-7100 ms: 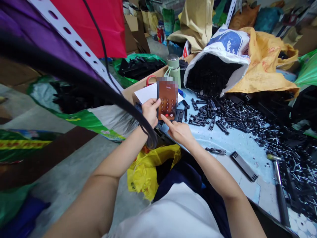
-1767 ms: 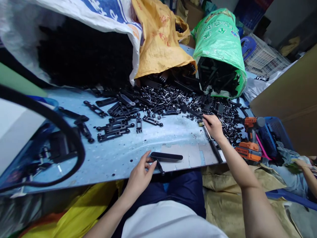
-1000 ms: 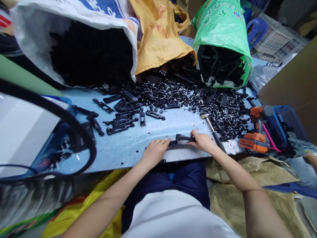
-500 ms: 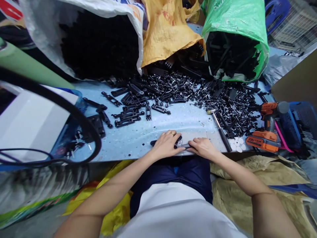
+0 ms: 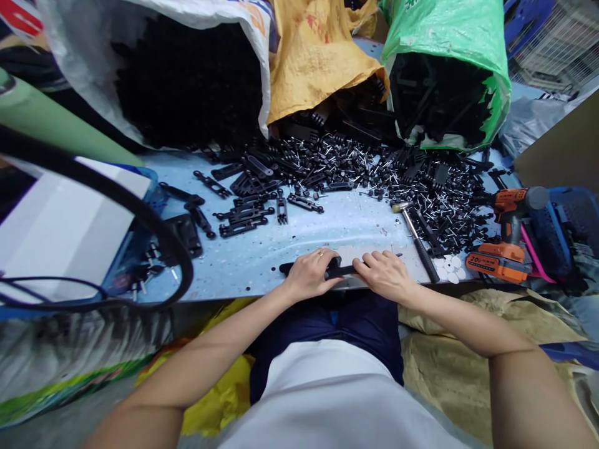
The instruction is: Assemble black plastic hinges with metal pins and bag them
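Observation:
At the front edge of the blue work table [image 5: 224, 268], a long black plastic part [image 5: 344, 270] stretches between both hands. My left hand [image 5: 311, 273] is closed around its left portion, whose end pokes out past the fingers. My right hand [image 5: 384, 274] grips the right portion, with fingers curled over the top; a small dark tip shows beyond them. Both hands cover much of the part, so its exact kind cannot be made out. To the right of my right hand lies a hammer [image 5: 421, 249] with a black handle.
Black linked plastic pieces [image 5: 246, 215] and a heap of pins [image 5: 346, 159] lie behind the hands. White, orange and green sacks [image 5: 444, 31] line the back. An orange cordless drill [image 5: 510, 237] stands right, beside white discs [image 5: 450, 269]. A black cable [image 5: 180, 249] loops at left.
The black part between my hands has turned so that more of its dark length shows. My right hand has shifted slightly, and the view has moved a little.

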Tool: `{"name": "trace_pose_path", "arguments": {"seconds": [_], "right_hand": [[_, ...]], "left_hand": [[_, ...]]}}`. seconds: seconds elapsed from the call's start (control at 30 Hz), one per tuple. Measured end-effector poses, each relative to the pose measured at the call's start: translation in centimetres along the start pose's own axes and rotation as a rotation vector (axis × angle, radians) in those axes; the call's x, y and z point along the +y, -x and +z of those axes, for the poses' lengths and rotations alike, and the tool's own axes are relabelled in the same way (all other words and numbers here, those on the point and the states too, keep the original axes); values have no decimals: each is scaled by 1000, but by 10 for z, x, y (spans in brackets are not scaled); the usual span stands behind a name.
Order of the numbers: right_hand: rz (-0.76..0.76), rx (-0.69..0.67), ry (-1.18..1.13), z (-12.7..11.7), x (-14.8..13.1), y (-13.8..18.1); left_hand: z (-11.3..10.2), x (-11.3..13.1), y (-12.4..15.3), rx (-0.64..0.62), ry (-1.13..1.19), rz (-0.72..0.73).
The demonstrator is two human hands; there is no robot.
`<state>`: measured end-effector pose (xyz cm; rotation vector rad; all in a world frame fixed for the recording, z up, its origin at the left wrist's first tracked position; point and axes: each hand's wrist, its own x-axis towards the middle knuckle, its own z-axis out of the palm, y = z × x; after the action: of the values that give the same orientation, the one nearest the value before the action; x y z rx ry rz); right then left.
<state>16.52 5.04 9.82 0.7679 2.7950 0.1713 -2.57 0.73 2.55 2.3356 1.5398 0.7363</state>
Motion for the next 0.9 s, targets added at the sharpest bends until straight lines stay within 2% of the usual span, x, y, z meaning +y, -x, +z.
{"name": "trace_pose_path", "arguments": {"seconds": [0.07,0.13,0.23,0.33,0.37,0.43,0.5,0.53,0.6,0.67,0.77,0.9], "right_hand": [[-15,-25,-5,-5,3,-2],[-30,-49,-21,-5,6,-3],[-38,-77,-75,8,11,-2],[-21,-25,-171,33,18,2],[-9,13,-203,42,20,5],[23,90,-251,56,23,10],[53,129,-276,65,24,17],[64,134,-285,66,25,20],[86,138,-308,65,27,22],[130,161,-321,60,34,16],[262,195,-265,49,58,-10],[462,124,-116,40,98,-61]], "left_hand": [[1,0,0,24,-6,-4],[1,1,0,-10,-21,-10],[-1,7,-4,-167,-47,-31],[-6,10,-22,-286,-51,-35],[-8,8,-32,-276,-60,-49],[-13,-3,-58,-180,-120,-146],[-18,-20,-87,-63,-227,-330],[-20,-29,-101,-46,-273,-409],[-22,-46,-121,-84,-313,-487],[-22,-55,-132,-135,-305,-477],[-21,-54,-128,-126,-293,-403],[-26,-41,-92,2,-208,-266]]}}
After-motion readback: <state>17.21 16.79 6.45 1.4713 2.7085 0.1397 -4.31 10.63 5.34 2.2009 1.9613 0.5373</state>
